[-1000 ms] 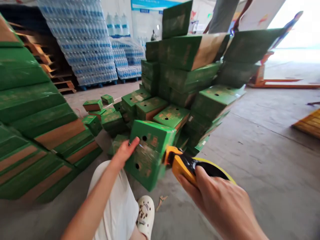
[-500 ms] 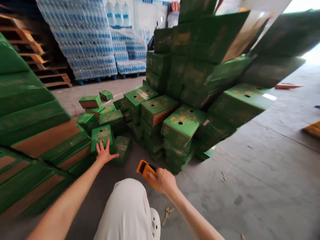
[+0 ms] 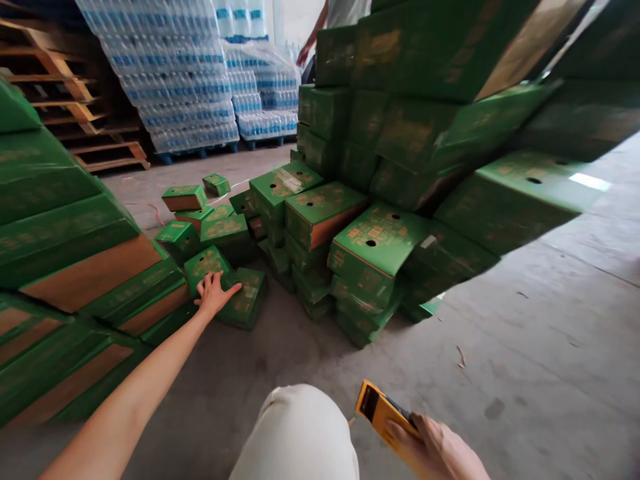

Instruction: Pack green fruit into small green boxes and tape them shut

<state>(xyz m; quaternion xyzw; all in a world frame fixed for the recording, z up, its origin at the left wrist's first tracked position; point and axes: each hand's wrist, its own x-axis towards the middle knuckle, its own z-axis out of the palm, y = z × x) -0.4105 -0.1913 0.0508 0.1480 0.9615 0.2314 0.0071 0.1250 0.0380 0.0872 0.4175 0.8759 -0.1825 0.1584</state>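
Note:
My left hand [image 3: 215, 297] rests on the front edge of a small green carton [image 3: 206, 261], thumb spread out to the right and fingers slightly bent. It touches the carton without being wrapped round it. A second green carton [image 3: 246, 300] lies on the floor just right of that hand. Low at the right, my right hand [image 3: 440, 447] is closed round a yellow tool with a black part [image 3: 387, 417] at its far end; its exact kind is unclear. Both the tool and this hand are held above the floor, apart from the cartons.
Green cartons are stacked high on the right [image 3: 415, 127] and left [image 3: 75, 220]; several smaller ones lie loose between. Behind stand wooden pallets [image 3: 85, 110] and wrapped water bottles [image 3: 175, 80]. A person's arm [image 3: 316, 33] shows at the back. My knee [image 3: 300, 433] is in front.
My right hand has moved down and to the right with the yellow tool. Under my left hand the carton now sits more tilted. A person has appeared at the back.

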